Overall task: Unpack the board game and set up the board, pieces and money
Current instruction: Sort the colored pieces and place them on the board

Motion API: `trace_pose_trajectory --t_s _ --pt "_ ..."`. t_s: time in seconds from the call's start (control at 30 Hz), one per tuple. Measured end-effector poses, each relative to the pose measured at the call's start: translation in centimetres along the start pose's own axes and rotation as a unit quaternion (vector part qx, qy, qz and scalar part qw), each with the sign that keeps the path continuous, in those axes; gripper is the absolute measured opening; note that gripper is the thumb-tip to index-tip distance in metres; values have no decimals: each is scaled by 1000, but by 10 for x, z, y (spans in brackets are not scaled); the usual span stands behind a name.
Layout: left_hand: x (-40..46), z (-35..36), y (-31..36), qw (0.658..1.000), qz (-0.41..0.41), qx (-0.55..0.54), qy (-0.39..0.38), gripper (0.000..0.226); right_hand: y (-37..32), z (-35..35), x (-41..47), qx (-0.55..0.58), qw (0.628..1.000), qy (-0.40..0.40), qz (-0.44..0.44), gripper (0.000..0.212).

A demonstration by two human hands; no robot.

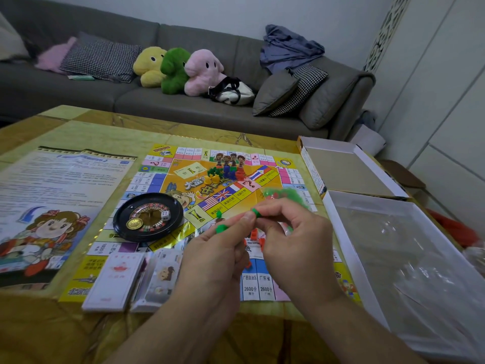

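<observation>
Yellow-green marbled stone forms the table [78,132] that carries everything, with a grey sofa [183,106] beyond its far edge. Spread flat across the middle lies the paper game board [168,177], its long axis running from near to far and its far edge turned slightly to the right, the printed title reading toward the near side. Left of it a large rules sheet [60,195] lies flat, also long from near to far. To the right stand two open white box halves, the farther box lid [349,169] and the nearer box tray [388,258], the tray lined with crinkled clear plastic. On the board's near left part sits a round black roulette wheel [147,217] holding a white die [165,215] and a gold coin [134,223]. At the board's near edge two card packs [136,279] lie side by side, long axes pointing away from the person. Near the board's far centre a cluster of player figures [231,166] stands upright. A blurred bag of green pieces [286,195] lies just beyond the hands. The left hand [217,256] has curled fingers pinching a small green piece [221,228], while the right hand [291,232] pinches another green house [256,213] between thumb and forefinger; small red houses [254,235] lie on the board beneath them.
</observation>
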State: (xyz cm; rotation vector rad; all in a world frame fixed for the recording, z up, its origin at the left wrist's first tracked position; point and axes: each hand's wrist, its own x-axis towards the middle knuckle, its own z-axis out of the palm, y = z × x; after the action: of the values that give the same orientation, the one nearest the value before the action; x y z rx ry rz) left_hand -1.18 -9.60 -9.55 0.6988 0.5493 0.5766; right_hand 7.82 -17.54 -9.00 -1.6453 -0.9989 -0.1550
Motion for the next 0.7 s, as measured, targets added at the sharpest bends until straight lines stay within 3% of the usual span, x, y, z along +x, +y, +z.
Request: trace_pose_trajectory --t_s 0.23,0.4,0.53,0.7 --pt "12 -15 17 998 -26 41 -44 11 4 3 3 16 998 -52 39 21" --pt "43 -41 35 991 -20 123 53 13 20 6 12 -80 985 -125 85 33" --pt "61 -57 48 989 -60 104 84 16 35 16 24 -159 969 -147 116 39" --pt "74 -61 48 987 -74 93 107 22 38 49 43 -253 928 -250 109 43"
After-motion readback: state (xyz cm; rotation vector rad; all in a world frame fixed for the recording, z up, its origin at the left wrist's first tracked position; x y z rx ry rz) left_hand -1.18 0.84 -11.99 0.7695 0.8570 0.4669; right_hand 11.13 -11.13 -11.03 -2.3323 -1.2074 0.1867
